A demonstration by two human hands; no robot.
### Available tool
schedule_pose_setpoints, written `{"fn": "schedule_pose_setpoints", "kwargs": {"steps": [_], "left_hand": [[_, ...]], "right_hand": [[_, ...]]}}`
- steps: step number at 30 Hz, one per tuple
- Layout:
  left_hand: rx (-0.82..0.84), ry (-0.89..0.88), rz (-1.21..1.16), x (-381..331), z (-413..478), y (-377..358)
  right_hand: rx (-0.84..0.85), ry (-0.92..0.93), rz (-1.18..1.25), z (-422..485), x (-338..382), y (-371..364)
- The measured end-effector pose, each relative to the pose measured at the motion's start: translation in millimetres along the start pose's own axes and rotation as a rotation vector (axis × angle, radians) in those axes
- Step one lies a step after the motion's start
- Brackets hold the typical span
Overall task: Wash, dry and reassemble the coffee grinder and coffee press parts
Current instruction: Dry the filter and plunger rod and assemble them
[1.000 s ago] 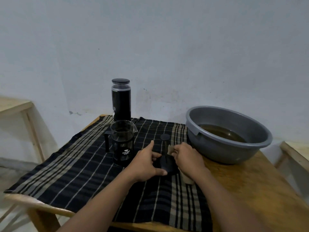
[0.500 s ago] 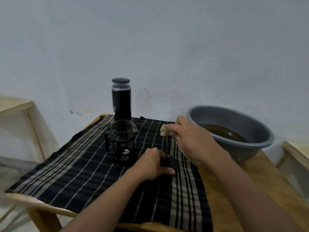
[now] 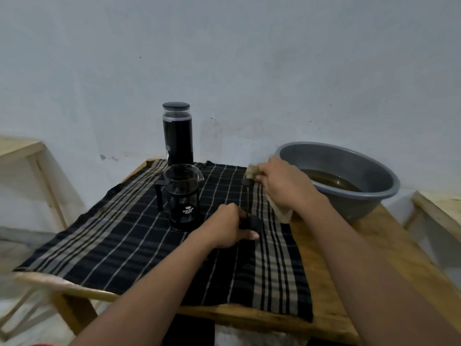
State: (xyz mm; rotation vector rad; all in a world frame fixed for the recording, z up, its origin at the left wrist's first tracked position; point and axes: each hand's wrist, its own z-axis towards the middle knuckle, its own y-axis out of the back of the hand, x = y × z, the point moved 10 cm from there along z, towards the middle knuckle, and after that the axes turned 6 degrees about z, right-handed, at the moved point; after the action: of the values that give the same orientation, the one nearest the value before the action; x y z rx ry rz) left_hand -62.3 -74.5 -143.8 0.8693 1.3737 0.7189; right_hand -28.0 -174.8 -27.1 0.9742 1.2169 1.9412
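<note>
Tabletop (image 3: 374,258): left hand (image 3: 222,228) half-hides plunger lid (image 3: 255,223); right hand (image 3: 287,187) grips rag (image 3: 252,172).

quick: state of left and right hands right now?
Left hand: grips the black plunger lid against the striped cloth.
Right hand: holds the tan rag by the plunger knob.

A single view is supplied, taken from head height at the near edge of the wooden table (image 3: 361,258) and directed forward and down. The coffee press (image 3: 183,197) is seen near the lens, slightly left of the frame's centre. Behind it the coffee grinder (image 3: 177,138) and the pale wall (image 3: 224,58) are taken in, and to its right the grey basin (image 3: 349,203). Straight lines far from it are bent by the wide-angle lens.
</note>
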Motion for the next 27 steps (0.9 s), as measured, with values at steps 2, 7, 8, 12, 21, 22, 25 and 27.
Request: {"fn": "schedule_pose_setpoints", "kwargs": {"steps": [2, 7, 8, 12, 21, 22, 25, 27], "left_hand": [[-0.019, -0.003, -0.013, 0, -2, 0], [-0.081, -0.028, -0.04, 0, -4, -4], [-0.1, -0.007, -0.035, 4, -4, -5], [-0.226, 0.11, -0.29, 11, -7, 8], [-0.355, 0.071, -0.702, -10, -6, 47], [-0.387, 0.067, -0.727, -9, -6, 48], [-0.446, 0.042, -0.743, -11, -8, 50], [-0.46, -0.003, -0.75, -20, -11, 55]], "right_hand": [[0.054, -0.069, 0.069, -9, -14, -14], [0.221, -0.227, 0.225, -53, -40, -78], [0.186, -0.243, 0.195, -56, -46, -77], [-0.022, -0.303, 0.356, -58, -64, -51], [-0.047, -0.481, 1.412, -81, -61, -62], [-0.064, -0.476, 1.406, -82, -61, -61], [-0.087, -0.471, 1.404, -86, -62, -55], [-0.091, -0.472, 1.392, -88, -64, -53]]}}
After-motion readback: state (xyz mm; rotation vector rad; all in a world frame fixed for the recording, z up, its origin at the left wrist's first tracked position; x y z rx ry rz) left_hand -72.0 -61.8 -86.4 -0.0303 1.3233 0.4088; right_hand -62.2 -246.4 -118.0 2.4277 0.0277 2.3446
